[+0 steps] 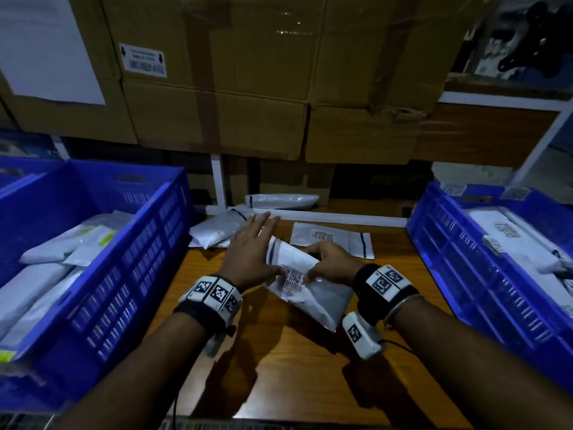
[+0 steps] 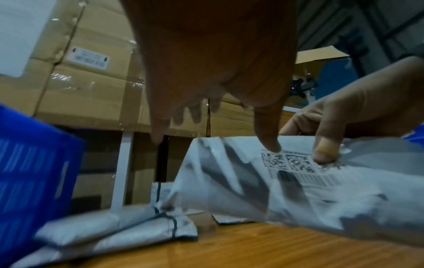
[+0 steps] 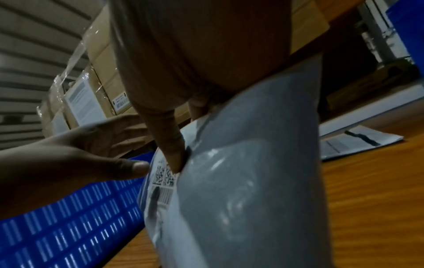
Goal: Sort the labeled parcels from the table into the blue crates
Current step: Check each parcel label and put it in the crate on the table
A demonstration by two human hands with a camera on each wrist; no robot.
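The right hand grips a grey-white parcel at its upper edge, thumb pinching down just beside the printed label and the other fingers curled behind the bag. The parcel hangs tilted beneath that hand, its lower end near the wooden table; whether it touches the wood cannot be told. The left hand is spread flat with straight fingers just to the left of the parcel, and its thumb touches the top of the label, holding nothing.

Beyond the left hand's fingertips two more parcels lie stacked at the table's far edge. Just past the right hand a flat labelled parcel lies on the wood, and further out still another parcel rests on a low shelf. Outward from the left hand stands a blue crate already holding several white parcels; outward from the right hand stands a second blue crate, also with parcels inside. Stacked cardboard boxes rise behind everything.
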